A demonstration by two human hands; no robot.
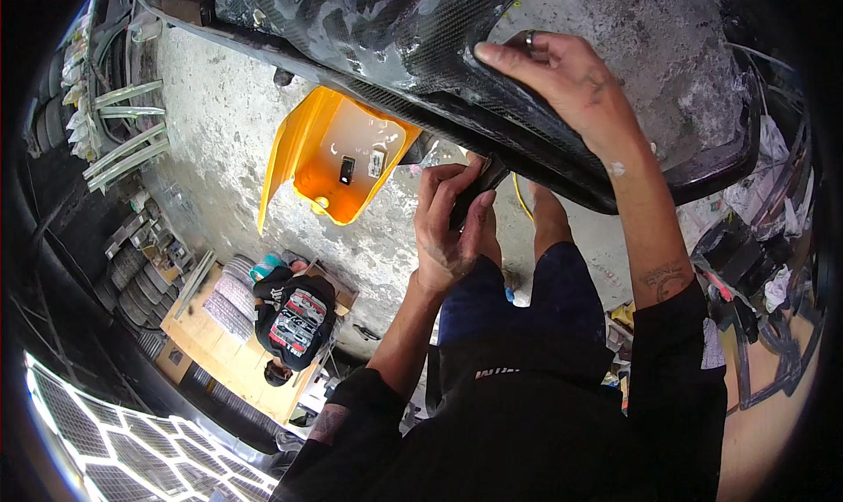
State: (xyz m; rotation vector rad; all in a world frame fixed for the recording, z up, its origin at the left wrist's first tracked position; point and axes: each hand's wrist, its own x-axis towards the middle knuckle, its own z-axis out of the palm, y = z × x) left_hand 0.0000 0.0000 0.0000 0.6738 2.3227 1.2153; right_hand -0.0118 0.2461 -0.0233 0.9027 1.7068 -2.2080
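Black shirt (527,423) lies nearest. Ahead, the panel (413,28) shows glossy black weave, grey smears and a curved opening. Left hand (450,217) clasps a dark block (472,197) by the lower edge. Right hand (571,81) curls loosely at the opening; its grip cannot be told. Rough floor (215,142) leaves room around the yellow tub (294,147).

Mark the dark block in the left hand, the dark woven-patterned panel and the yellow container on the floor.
Dark block (471,197): head view, middle of its exposed side.
Panel (404,41): head view, its broad smeared face.
Yellow container (286,155): head view, its left wall.
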